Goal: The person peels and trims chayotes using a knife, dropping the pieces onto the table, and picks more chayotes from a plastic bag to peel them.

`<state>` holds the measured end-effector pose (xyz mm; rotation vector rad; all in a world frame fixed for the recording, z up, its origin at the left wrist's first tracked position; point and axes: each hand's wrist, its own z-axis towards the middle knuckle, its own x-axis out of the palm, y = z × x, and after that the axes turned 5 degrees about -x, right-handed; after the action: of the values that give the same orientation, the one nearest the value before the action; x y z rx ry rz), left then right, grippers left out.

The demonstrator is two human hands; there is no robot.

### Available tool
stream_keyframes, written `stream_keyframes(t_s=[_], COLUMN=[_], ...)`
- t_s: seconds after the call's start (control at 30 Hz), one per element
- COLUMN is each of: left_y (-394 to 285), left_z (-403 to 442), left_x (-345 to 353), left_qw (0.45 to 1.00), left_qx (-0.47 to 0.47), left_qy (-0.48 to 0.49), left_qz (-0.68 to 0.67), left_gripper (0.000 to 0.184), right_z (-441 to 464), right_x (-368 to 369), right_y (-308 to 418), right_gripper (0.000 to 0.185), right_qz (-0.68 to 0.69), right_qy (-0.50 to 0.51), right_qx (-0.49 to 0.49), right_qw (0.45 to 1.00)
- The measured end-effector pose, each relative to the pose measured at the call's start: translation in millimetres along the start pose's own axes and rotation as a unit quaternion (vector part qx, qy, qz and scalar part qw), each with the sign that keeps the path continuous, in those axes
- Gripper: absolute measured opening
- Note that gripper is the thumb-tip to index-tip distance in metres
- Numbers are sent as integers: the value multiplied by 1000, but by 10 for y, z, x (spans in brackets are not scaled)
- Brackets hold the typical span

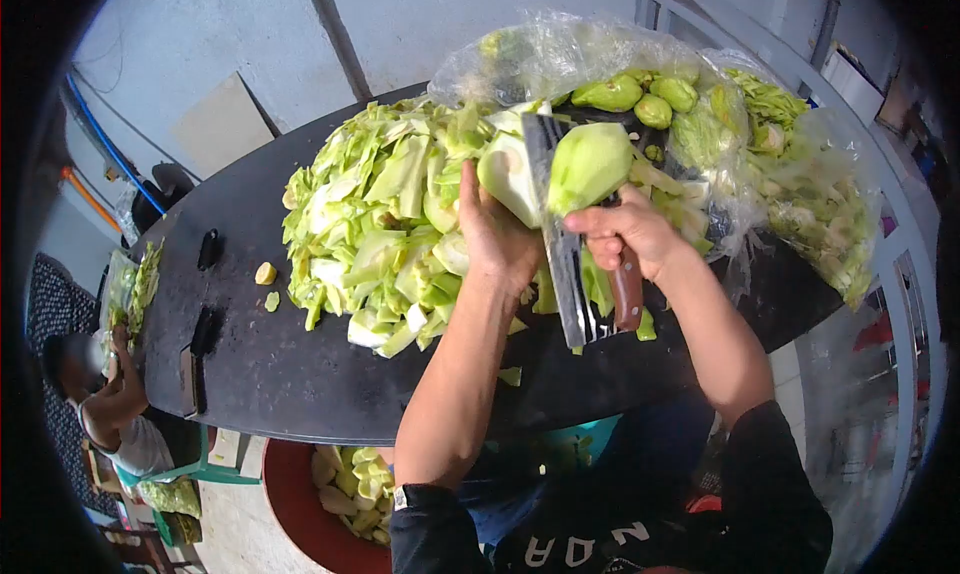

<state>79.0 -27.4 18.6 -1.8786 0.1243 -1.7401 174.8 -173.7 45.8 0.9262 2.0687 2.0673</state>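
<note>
My left hand [503, 242] cups a peeled piece of chayote [510, 182], its pale cut face showing and my thumb raised beside it. My right hand [640, 236] is closed at the brown handle [627, 292] of a wide-bladed knife [565, 274]. The blade stands between the cut piece and another peeled green chayote [590, 164], which sits just above my right fingers. Whether those fingers also grip this chayote, I cannot tell. Left of my hands lies a large heap of sliced chayote [385, 199].
Whole green chayotes [655, 104] lie at the back by clear plastic bags [560, 54]. Bagged greens [820, 214] sit right on the dark table [330, 384]. Below it stands a red tub [300, 514] of pieces. Another person [120, 414] handles greens at far left.
</note>
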Motion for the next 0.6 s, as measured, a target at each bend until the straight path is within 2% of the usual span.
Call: stream_keyframes(t_s=[0.03, 0.1, 0.17, 0.33, 0.43, 0.6], left_y=[-45, -117, -182, -323, -354, -366], left_z=[46, -20, -69, -195, -177, -175], left_x=[-14, 16, 57, 142, 69, 81], left_qw=[999, 999, 999, 998, 998, 993], left_qx=[12, 29, 38, 58, 57, 58], left_qy=[19, -18, -8, 35, 35, 28], left_qz=[-33, -20, 4, 9, -17, -95], left_gripper=[77, 73, 74, 83, 85, 82], right_z=[13, 58, 132, 342, 571, 736], right_x=[-69, -163, -274, -412, -542, -550], right_y=[21, 62, 119, 261, 318, 481], right_gripper=[24, 21, 21, 16, 16, 16], right_qz=[31, 36, 25, -115, -202, -239], right_qy=[-5, -12, -88, -148, -127, -162], right_qx=[3, -31, -34, -62, -35, -59], right_qw=[1000, 999, 995, 980, 970, 956])
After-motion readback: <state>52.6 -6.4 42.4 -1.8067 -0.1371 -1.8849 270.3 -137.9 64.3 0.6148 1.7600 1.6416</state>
